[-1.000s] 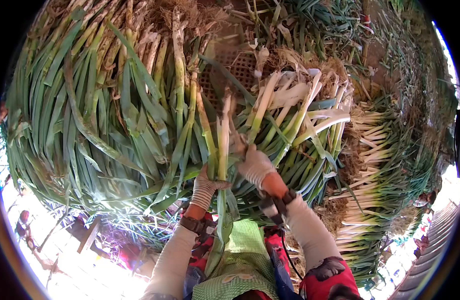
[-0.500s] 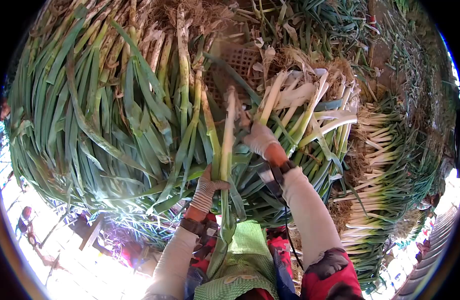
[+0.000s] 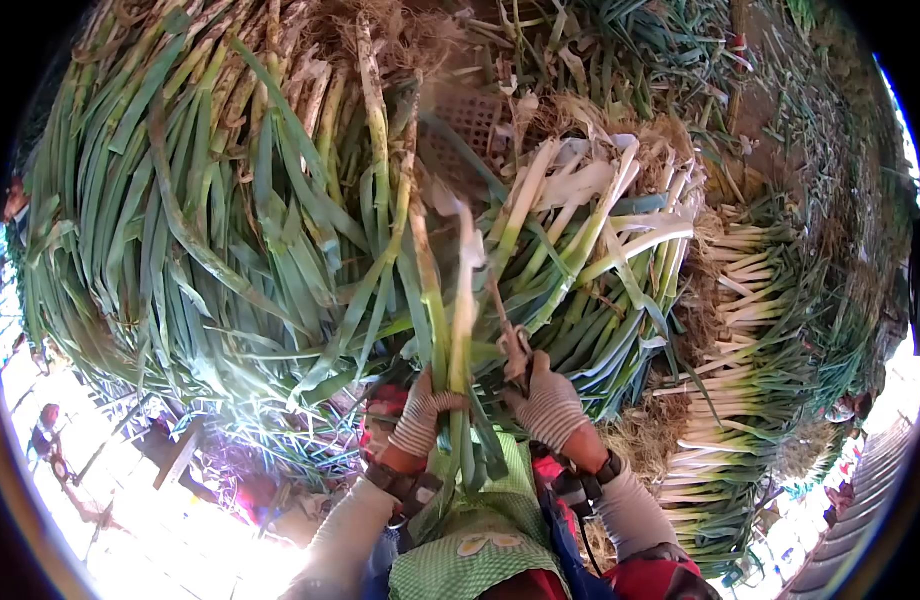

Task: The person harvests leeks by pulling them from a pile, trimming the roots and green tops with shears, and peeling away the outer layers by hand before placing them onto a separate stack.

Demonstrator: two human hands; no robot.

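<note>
My left hand (image 3: pixel 424 412), in a striped knit glove, is closed around the green part of a leek (image 3: pixel 462 320). The leek stands upright in front of me, its pale root end blurred at the top and its leaves hanging over the green checked apron (image 3: pixel 470 530). Just to its right, my gloved right hand (image 3: pixel 548 402) grips what looks like a pair of rusty scissors (image 3: pixel 516 348), their narrow blades pointing up and away. Beyond that hand lies a bundle of leeks (image 3: pixel 580 220) with white stems and peeling outer skin.
A large heap of soil-stained leeks (image 3: pixel 230 210) spreads across the left. Behind the leek in my hand is a brown perforated crate (image 3: pixel 470 120). Cleaned leeks (image 3: pixel 730 400) lie in a long row at right, roots toward me.
My right hand has drawn back toward my body, down from the leek's upper stem, and the scissors now show clearly. The left hand still holds the leek, shifted slightly right and lower.
</note>
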